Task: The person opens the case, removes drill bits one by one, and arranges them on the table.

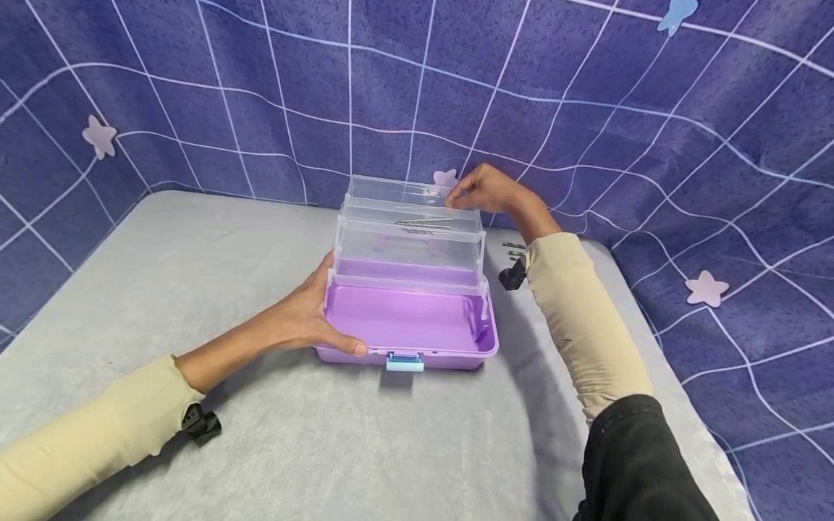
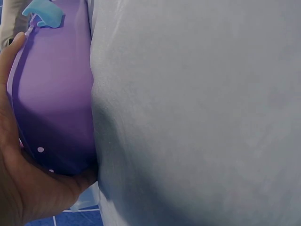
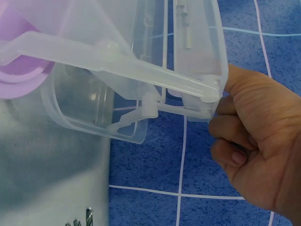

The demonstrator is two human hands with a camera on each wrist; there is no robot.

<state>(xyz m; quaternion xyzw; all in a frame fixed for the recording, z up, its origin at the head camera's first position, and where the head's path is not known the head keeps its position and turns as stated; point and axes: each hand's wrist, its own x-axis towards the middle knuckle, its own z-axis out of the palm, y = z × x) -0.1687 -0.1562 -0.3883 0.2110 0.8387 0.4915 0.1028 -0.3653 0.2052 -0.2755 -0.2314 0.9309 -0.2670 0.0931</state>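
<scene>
A purple toolbox stands with its lid up and its clear trays fanned out in tiers behind the base. My left hand grips the base's front left corner, thumb along the front rim and fingers down the side. The blue latch hangs from the front. My right hand reaches over the right end of the upper tray, with thumb and index tips down inside its edge. Its other fingers are curled. What those hidden tips hold, I cannot tell. Drill bits lie in a middle tray.
Several more drill bits lie on the grey cloth-covered table, right of the box beside my right wrist. Behind the table hangs a blue gridded curtain with star shapes. A clear hinge arm links the trays at their right end.
</scene>
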